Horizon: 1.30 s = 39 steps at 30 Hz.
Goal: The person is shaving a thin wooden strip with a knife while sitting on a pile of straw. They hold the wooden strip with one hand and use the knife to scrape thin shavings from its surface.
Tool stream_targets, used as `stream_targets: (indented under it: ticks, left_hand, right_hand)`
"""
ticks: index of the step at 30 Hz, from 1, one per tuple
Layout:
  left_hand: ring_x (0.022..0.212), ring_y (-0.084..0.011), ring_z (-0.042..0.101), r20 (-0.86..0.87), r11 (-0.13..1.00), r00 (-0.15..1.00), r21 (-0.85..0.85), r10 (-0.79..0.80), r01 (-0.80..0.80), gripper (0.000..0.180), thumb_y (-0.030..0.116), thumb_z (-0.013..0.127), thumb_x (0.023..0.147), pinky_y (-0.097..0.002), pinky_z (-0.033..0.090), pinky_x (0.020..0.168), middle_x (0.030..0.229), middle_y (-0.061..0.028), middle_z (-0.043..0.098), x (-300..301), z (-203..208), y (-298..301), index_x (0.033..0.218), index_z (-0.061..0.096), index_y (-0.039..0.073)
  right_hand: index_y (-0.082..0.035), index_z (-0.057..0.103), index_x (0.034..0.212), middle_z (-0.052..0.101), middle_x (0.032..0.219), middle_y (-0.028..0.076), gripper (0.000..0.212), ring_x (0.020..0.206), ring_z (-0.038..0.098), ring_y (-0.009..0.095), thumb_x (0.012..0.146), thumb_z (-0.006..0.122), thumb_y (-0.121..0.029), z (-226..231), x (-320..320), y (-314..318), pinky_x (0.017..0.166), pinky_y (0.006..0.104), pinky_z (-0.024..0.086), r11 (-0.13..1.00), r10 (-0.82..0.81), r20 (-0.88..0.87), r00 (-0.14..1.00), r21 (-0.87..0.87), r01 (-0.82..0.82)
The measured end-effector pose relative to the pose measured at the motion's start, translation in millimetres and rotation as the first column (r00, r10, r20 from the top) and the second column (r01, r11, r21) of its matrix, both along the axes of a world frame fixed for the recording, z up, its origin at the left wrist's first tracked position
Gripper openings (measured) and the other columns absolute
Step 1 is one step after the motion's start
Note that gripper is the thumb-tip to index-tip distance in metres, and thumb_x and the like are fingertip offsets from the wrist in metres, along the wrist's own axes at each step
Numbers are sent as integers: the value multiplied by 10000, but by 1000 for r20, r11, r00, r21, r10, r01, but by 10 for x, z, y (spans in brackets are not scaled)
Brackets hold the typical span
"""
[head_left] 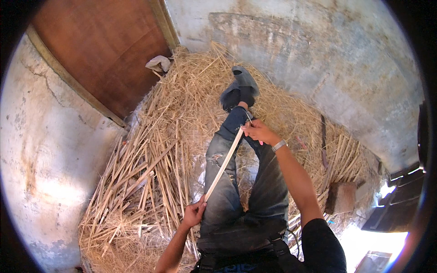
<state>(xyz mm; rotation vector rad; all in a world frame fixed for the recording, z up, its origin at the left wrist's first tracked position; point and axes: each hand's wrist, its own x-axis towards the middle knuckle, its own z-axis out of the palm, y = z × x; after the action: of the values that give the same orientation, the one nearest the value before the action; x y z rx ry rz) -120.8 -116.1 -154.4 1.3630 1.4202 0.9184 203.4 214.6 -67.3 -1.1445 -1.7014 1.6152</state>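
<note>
From where I stood, a person sat with outstretched legs and crossed ankles among loose straw-coloured shavings. A long pale strip lay slantwise over the left leg of worn jeans. Its long axis ran from the near left to the far right, rising away from the body.

The left hand was closed around the near end, beside the left thigh. The right hand was farther out, fingers pinched at the far end near the knees, so the strip's bare middle stretched between the two grips. A thin object poked up beside the right fingers; I couldn't tell what it was. More strips lay heaped to the left.

Blue lettering on the black shirt was cut off at the lower edge; I saw no other writing or labels.
</note>
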Motion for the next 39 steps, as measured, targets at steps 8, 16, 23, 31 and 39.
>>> stream_targets:
  ticks: [8, 16, 23, 31, 39]
  left_hand:
    - [629, -28, 410, 228, 988, 974, -151, -5, 40, 377, 222, 618, 1051, -209, 408, 647, 755, 81, 529, -218, -318, -43, 1333, 640, -27]
    - [999, -99, 503, 181, 955, 981, -295, 76, -19, 285, 221, 606, 1053, -278, 397, 912, 1079, -65, 606, -206, -162, -42, 1151, 630, -45]
    - [1323, -162, 510, 156, 974, 988, -223, 6, 29, 380, 168, 604, 1048, -302, 358, 1132, 1418, -175, 593, -209, -148, -26, 1345, 596, -69]
    - [1222, -149, 588, 15, 997, 999, -67, 43, -42, 345, 147, 605, 1042, -281, 443, 1024, 1356, -167, 646, 13, 42, -84, 1299, 630, -81]
    - [1023, -218, 739, -313, 993, 949, -93, 39, -71, 337, 159, 638, 1005, -311, 551, 876, 1109, -254, 728, 140, 429, -24, 1282, 658, -34]
  right_hand:
    - [-50, 679, 826, 504, 613, -54, 330, 502, 431, 64, 971, 697, -346, -70, 1095, 321, 454, 267, 314, 927, -371, -245, 896, -49, 371]
    - [-70, 707, 1215, 578, 658, -4, 397, 600, 543, 118, 940, 737, -356, 249, 411, -43, 585, 326, 448, 901, -270, 341, 901, 419, 112]
    - [-53, 743, 1008, 657, 710, 60, 236, 645, 614, 162, 953, 708, -279, -334, -87, 19, 625, 346, 488, 888, -101, 175, 979, 460, 9]
    - [-17, 689, 979, 722, 817, 193, 373, 777, 726, 345, 1017, 560, -365, 198, 66, -12, 715, 455, 566, 723, -591, 208, 779, 566, 397]
    - [-35, 665, 840, 670, 655, 216, 562, 599, 686, 397, 1039, 440, -510, -238, -515, -1329, 569, 563, 524, 805, -170, 742, 649, 484, -343]
